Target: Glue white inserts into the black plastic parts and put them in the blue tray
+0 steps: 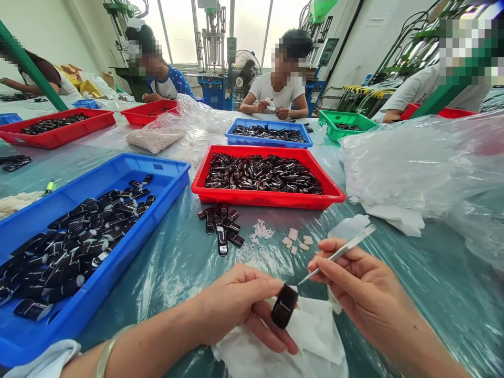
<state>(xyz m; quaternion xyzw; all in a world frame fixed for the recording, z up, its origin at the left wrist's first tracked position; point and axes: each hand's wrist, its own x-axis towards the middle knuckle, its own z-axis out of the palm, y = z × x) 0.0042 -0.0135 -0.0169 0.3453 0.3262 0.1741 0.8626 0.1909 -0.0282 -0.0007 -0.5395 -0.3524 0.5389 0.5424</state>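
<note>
While the left hand (pixel 236 307) pinches the black part (pixel 284 306), the right hand (pixel 356 286) (gripping tweezers (pixel 342 252)) best works tip-first, lightly

Your left hand (pixel 236 307) and right hand (pixel 354 286) are both bare, with short, plain nails. Behind your left hand, a thin, pale metal bangle (pixel 108 349) circles the wrist. Further back, near the elbow, the bunched edge of a light, whitish sleeve (pixel 47 362) shows. Behind your right hand the forearm is uncovered as far as it shows.
</note>
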